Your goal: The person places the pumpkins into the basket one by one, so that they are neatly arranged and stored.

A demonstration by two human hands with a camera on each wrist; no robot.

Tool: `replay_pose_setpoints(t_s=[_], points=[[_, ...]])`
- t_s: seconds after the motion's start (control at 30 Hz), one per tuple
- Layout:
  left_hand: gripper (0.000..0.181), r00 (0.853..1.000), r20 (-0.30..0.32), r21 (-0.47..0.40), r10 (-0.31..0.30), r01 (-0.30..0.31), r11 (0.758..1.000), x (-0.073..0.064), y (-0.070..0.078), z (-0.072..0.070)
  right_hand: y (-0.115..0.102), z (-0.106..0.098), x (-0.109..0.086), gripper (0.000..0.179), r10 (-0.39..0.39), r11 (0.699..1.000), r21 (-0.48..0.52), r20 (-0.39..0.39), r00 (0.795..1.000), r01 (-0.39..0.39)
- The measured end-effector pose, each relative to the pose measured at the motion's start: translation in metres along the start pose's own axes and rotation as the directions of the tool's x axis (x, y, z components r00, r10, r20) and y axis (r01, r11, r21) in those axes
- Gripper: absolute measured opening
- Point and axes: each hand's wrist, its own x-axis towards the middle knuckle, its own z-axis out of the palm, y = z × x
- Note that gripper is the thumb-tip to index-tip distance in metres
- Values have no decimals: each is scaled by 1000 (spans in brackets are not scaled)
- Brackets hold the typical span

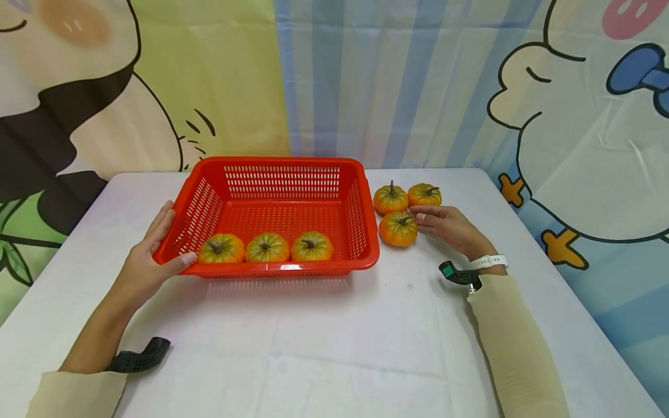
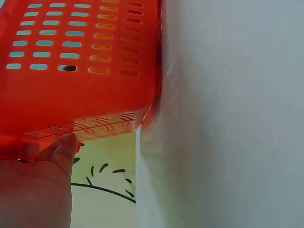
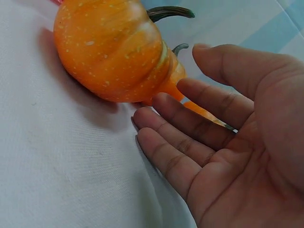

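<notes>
A red plastic basket [image 1: 284,267] stands on the white table, with three small orange-green pumpkins [image 1: 222,248] in a row along its near inside wall. My left hand [image 1: 148,255] holds the basket's left near corner, thumb over the rim and fingers along the outer side. In the left wrist view, the hand [image 2: 47,175] is against the slotted basket wall [image 2: 80,95]. Three more pumpkins [image 1: 399,229] sit just right of the basket. Beside them is my right hand [image 1: 449,229], its fingers loosely extended; the right wrist view shows its palm [image 3: 237,175] with nothing in it.
The white tablecloth [image 1: 292,348] covers the table in front of the basket. Behind the table hangs a cartoon-printed curtain [image 1: 366,81], which also runs along the right side. Each wrist wears a black strap mount [image 1: 141,355].
</notes>
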Motion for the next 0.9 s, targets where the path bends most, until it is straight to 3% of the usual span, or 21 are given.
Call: replay_pose_setpoints(t_s=[0.5, 0.9], points=[[92, 1000, -6, 8, -15, 15, 1000, 0, -2, -1, -1, 8, 1, 58, 2, 999, -55, 6, 1000, -2], [91, 1000, -3, 4, -3, 3, 1000, 0, -1, 0, -3, 13, 3, 47, 41, 993, -105, -31, 999, -44]])
